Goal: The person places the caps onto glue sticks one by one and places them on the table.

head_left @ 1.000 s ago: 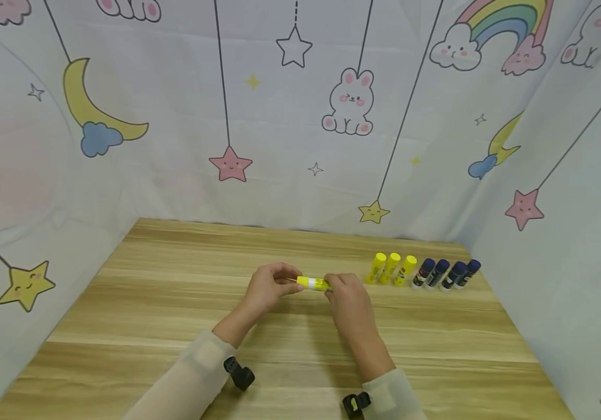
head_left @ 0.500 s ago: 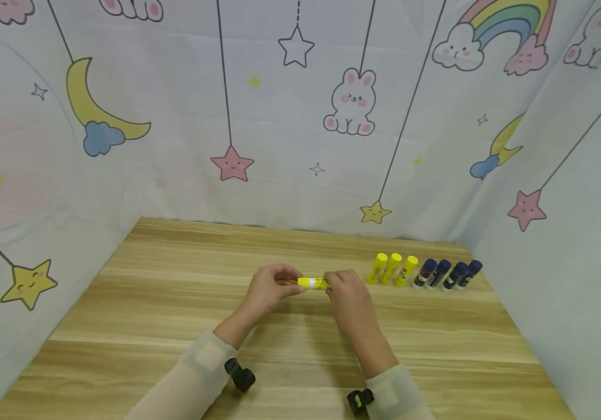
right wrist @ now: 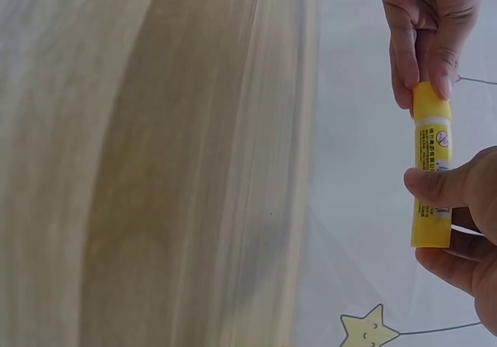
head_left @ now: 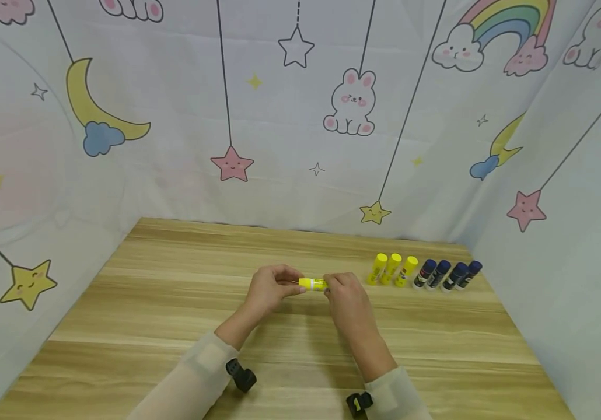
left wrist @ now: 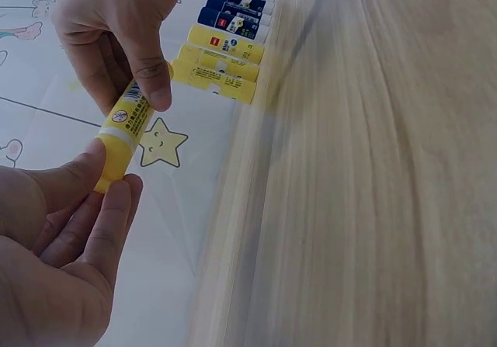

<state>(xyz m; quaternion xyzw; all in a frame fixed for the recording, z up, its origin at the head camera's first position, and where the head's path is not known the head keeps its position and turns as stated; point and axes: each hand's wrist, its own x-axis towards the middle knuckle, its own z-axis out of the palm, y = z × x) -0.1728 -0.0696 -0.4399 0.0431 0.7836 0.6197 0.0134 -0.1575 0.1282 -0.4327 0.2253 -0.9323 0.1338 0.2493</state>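
Note:
A yellow glue stick (head_left: 313,284) lies sideways between both hands, held above the table. My left hand (head_left: 270,287) pinches its yellow cap end (right wrist: 432,102) between thumb and fingers. From the other side, my right hand (head_left: 349,302) grips the labelled body (left wrist: 133,114) near its base, thumb on one side and fingers behind. A narrow white band (right wrist: 432,120) shows between cap and body. Both wrist views show the printed label and part of the barcode; the right fingers cover some of the rest.
To the right at the back, three yellow glue sticks (head_left: 393,268) stand upright in a row. Beside them stand several dark blue-capped glue sticks (head_left: 446,275). The wooden table (head_left: 185,256) ends at a patterned white curtain (head_left: 279,198) behind and on both sides.
The white band on the held glue stick looks narrower than a second ago, the cap sitting closer to the body. Both hands have stayed nearly in place. The standing glue sticks are unmoved.

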